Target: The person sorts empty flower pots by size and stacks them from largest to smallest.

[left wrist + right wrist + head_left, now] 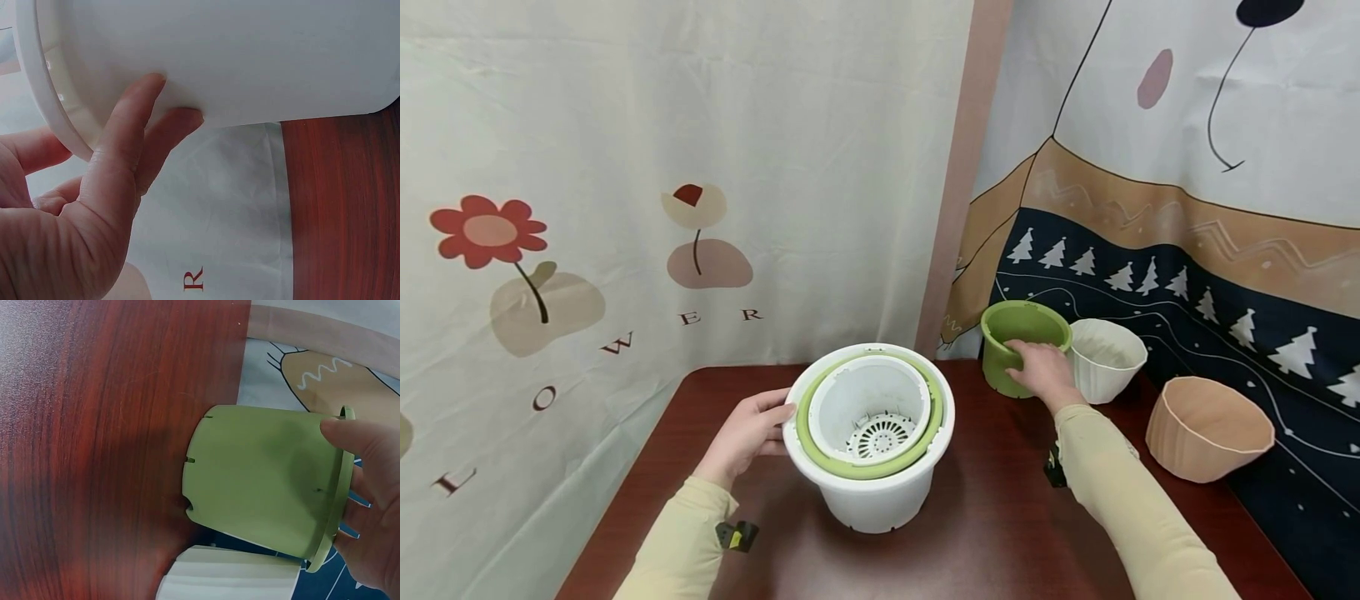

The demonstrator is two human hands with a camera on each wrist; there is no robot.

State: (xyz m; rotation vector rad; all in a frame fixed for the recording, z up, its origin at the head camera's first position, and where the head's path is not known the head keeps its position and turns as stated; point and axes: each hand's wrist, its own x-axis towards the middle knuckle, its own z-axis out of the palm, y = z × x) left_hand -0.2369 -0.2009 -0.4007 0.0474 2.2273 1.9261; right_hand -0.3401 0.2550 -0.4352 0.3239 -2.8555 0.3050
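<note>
A large white flowerpot (880, 504) stands on the table, with a green pot (812, 450) nested in it and a smaller white pot (868, 392) with a slotted bottom inside that. My left hand (748, 433) holds the outer white pot at its left rim; in the left wrist view fingers (125, 125) lie against its outer wall, under the rim. Farther back on the right, my right hand (1045, 371) grips the rim of a separate green flowerpot (262, 475), thumb on the outside and the other fingers over the rim.
A ribbed white pot (1097, 387) stands close beside the separate green pot. Nearer on the right is a peach pleated pot (1187, 442). The dark red wooden table (1000, 517) meets printed curtains (820, 167) behind and on the right.
</note>
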